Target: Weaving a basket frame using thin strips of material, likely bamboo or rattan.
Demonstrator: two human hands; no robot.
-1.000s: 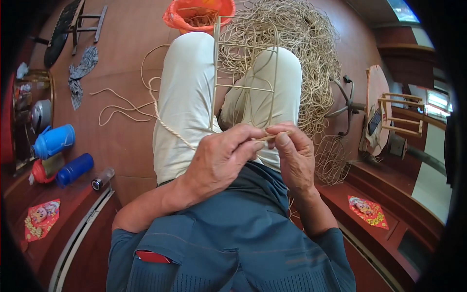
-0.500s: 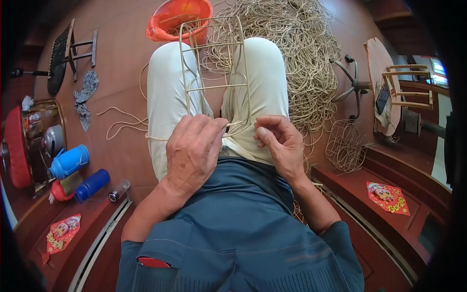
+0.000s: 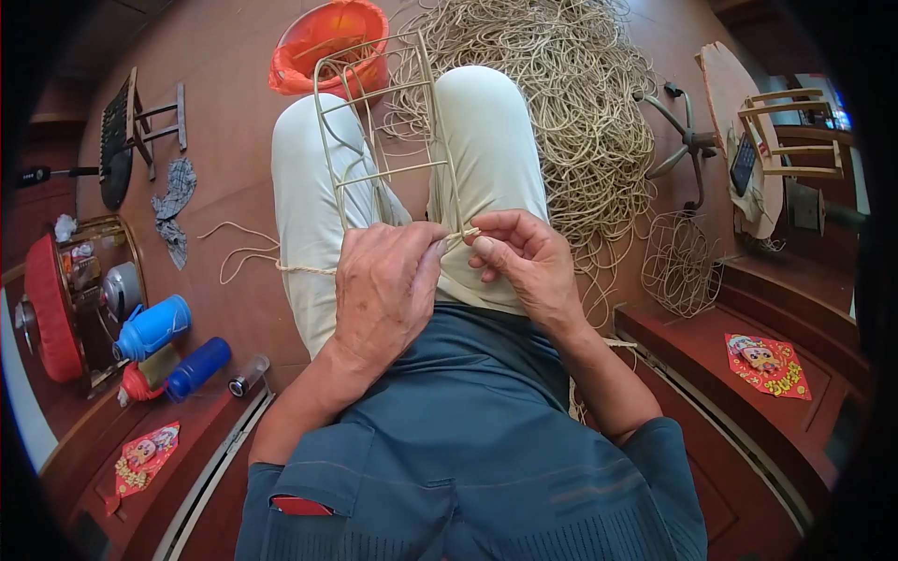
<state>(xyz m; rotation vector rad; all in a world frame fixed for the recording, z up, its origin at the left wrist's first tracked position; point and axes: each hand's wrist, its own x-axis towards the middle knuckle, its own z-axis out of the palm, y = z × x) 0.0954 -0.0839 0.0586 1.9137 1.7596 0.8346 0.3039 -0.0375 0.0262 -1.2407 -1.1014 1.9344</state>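
A tan rectangular frame with crossbars stands between my thighs, its near end at my hands. A pale cord runs across my left thigh into my left hand, whose fingers are closed on it near the frame's lower end, largely hidden behind the back of the hand. My right hand pinches a short piece of cord at the frame's lower right corner, just beside my left fingertips, with its other fingers curled.
A large cord heap and orange lined bucket lie ahead. At left are a stool, cloth, bottles and flasks. At right are a swivel base, wooden board and loose cord coil.
My hands separated from their earlier joint pinch, then my right hand came back to the frame's corner and closed on the cord. The frame shifted left and leans slightly differently.
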